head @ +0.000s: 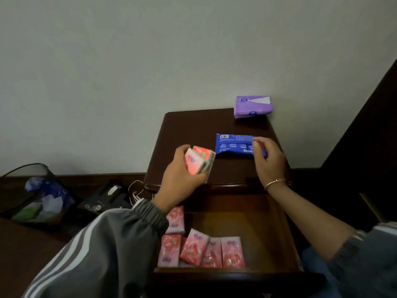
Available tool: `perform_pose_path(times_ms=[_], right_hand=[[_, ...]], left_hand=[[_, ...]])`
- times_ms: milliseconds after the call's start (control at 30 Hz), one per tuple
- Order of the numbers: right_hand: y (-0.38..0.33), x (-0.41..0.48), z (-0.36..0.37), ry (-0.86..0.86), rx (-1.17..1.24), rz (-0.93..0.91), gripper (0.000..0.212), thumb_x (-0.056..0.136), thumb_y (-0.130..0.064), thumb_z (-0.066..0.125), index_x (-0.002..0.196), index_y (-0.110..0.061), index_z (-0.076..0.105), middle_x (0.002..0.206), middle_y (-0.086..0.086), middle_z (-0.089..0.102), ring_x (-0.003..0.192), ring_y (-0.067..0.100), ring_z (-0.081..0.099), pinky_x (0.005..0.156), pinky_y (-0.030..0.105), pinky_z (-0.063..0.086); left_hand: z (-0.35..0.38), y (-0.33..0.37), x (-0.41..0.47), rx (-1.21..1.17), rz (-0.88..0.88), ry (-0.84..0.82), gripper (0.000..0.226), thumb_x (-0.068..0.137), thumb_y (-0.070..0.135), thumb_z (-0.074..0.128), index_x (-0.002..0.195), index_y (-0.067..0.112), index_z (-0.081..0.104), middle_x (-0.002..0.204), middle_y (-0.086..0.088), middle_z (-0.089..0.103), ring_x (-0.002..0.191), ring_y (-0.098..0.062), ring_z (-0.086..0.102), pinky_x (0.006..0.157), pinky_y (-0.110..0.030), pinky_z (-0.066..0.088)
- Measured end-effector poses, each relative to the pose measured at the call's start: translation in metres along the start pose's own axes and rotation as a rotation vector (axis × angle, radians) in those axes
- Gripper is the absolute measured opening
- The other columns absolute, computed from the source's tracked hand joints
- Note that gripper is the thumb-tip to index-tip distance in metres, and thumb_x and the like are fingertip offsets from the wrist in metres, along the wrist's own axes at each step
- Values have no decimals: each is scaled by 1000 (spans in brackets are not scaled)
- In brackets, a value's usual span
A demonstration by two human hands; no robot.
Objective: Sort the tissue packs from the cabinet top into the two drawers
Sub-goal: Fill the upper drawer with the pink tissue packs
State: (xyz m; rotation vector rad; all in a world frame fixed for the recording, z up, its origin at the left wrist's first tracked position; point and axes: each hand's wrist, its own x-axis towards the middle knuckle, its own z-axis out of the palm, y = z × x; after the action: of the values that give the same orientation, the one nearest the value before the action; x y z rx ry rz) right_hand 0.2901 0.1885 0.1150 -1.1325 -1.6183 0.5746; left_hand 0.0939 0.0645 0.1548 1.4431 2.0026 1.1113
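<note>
My left hand (182,171) grips a small stack of pink tissue packs (198,160) just above the front left of the dark cabinet top (193,130). My right hand (268,160) hovers over the right end of a blue tissue pack (233,144) lying flat on the cabinet top; its fingers are loosely curled and I cannot tell whether they touch the pack. A purple tissue pack (252,106) sits at the back right corner against the wall. Below, the open drawer (257,229) holds several pink packs (202,248) along its left and front.
A black mesh waste bin (36,196) with rubbish stands on the floor at the left. A dark box (103,201) and a white cord (137,192) lie beside the cabinet. Dark wooden furniture (365,136) rises at the right. The drawer's right half shows bare wood.
</note>
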Motion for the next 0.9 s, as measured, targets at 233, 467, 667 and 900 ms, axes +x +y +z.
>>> perform_pose_path(times_ms=[233, 467, 667, 900], right_hand=[[-68, -86, 7, -792, 398, 536, 28, 85, -33, 65, 112, -27, 59, 109, -4, 63, 91, 3, 63, 64, 17, 54], [-37, -117, -12, -572, 201, 448, 27, 78, -14, 72, 104, -15, 66, 97, 1, 68, 93, 11, 63, 77, 24, 54], [8, -120, -40, -375, 292, 686, 16, 80, -12, 69, 94, -19, 64, 103, 11, 68, 89, 20, 66, 74, 35, 57], [24, -125, -39, -424, 213, 655, 23, 81, -18, 69, 103, -23, 62, 105, 1, 64, 96, 15, 64, 77, 33, 57]], left_hand=[[27, -18, -69, 16, -62, -43, 83, 71, 33, 74, 140, 24, 28, 100, 10, 57, 84, -6, 58, 62, -13, 42], [36, -34, -97, -181, -78, -328, 92, 78, 30, 77, 148, 16, 17, 130, 5, 44, 118, -8, 50, 99, -26, 46], [31, -67, -93, 539, 220, -444, 31, 95, 26, 51, 125, 21, 58, 131, 2, 52, 121, -16, 48, 104, -33, 38], [32, -90, -89, 1038, 374, -623, 31, 94, 36, 44, 120, 28, 58, 123, 4, 55, 115, -18, 47, 99, -40, 28]])
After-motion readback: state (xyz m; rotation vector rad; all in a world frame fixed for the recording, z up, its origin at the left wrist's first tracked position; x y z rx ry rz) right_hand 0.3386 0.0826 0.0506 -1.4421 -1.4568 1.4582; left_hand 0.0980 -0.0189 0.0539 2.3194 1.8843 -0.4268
